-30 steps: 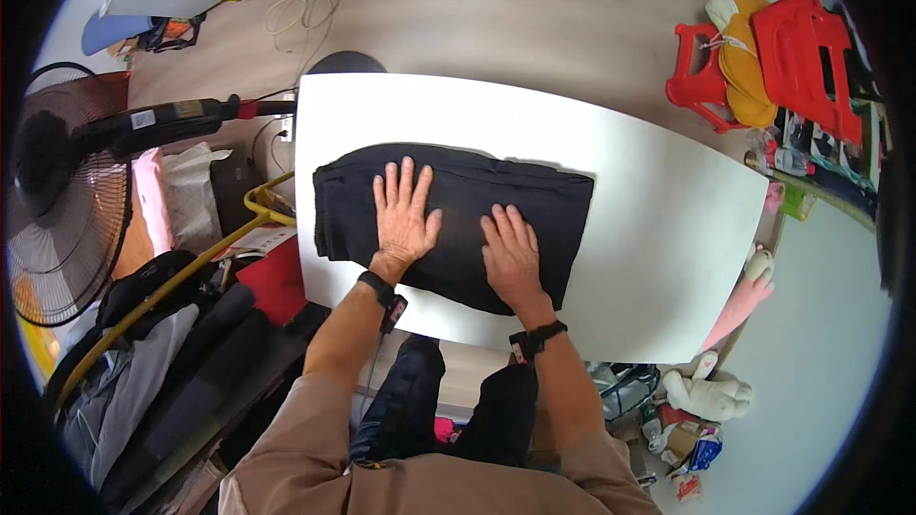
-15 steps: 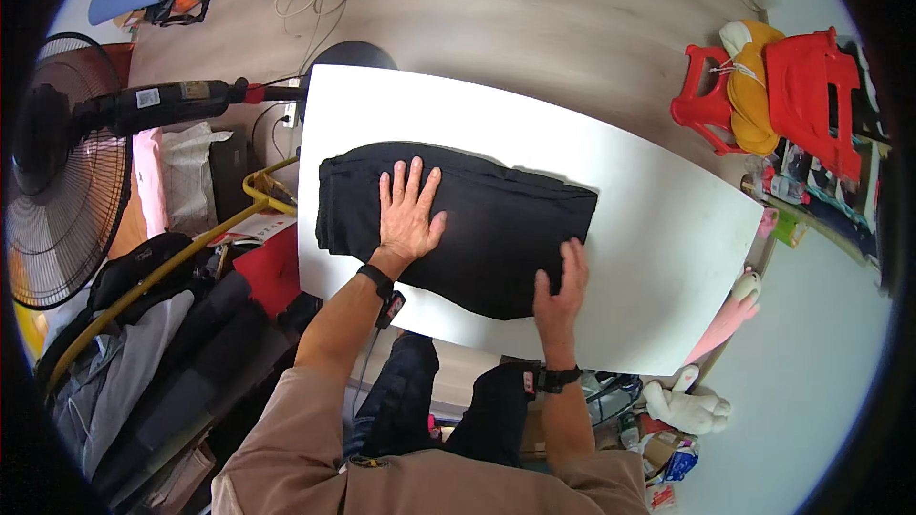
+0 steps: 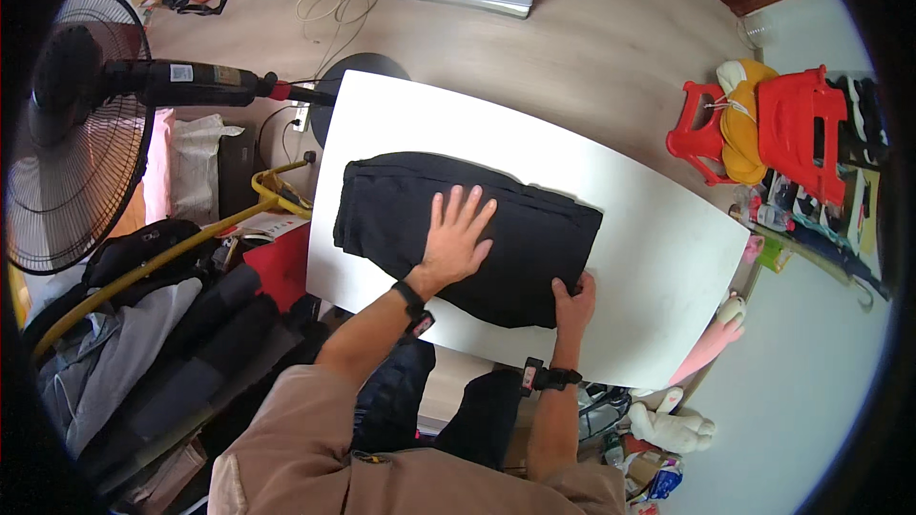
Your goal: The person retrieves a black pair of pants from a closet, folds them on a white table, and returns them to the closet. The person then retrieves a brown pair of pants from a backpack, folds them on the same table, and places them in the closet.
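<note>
A folded black garment [image 3: 515, 248], its kind hidden by the folds, lies flat on a white table [image 3: 658, 267]. My left hand [image 3: 452, 250] rests palm down on the middle of it, fingers spread. At the garment's near right corner is my right hand [image 3: 573, 307], its thumb on top and its other fingers curled at the edge, so the cloth's rim sits between them. Those fingertips are partly hidden. Both my wrists wear dark straps, each with a small device.
A black standing fan [image 3: 86, 124] and a yellow metal frame [image 3: 153, 272] are close on the left, beside piled clothes [image 3: 143, 343]. Red plastic stools [image 3: 801, 133] stand at the far right. A white plush toy [image 3: 673, 424] lies below the table's right end.
My left hand has slid right across the garment, from its left part to the middle. The right hand has moved slightly down and closed on the near right corner. The view has shifted a little.
</note>
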Motion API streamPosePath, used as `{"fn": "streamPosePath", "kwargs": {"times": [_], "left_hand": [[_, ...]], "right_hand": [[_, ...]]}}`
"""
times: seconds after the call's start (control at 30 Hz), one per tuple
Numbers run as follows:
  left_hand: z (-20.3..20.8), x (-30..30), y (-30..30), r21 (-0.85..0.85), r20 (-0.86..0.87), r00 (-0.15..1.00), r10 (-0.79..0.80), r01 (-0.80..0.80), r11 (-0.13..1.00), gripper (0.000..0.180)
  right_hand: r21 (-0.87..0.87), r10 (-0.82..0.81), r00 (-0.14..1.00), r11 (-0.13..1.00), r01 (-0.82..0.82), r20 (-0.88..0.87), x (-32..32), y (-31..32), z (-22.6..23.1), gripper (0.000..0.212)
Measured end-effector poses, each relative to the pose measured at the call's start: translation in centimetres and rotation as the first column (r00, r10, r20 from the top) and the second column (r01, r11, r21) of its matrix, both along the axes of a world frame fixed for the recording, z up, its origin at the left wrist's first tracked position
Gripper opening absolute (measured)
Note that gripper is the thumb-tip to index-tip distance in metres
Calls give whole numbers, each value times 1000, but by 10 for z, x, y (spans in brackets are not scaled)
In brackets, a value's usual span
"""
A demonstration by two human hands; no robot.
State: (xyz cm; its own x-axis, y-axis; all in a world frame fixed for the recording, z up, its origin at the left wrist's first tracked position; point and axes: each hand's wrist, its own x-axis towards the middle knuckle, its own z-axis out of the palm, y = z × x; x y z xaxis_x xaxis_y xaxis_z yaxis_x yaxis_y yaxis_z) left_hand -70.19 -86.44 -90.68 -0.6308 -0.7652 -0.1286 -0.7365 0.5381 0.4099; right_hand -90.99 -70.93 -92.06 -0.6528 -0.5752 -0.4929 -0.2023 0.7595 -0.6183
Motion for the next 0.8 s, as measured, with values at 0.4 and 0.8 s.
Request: {"fn": "streamPosePath", "kwargs": {"times": [0.4,0.8], "left_hand": [[0,1,-6,28,25,1000,-18,18,999,72],[34,158,-53,373,200,620,759,-765,526,70]], "right_hand": [[-165,-215,749,903,397,626,5,-6,5,48],[-251,-49,877,949,189,477,71,-61,115,42]]}}
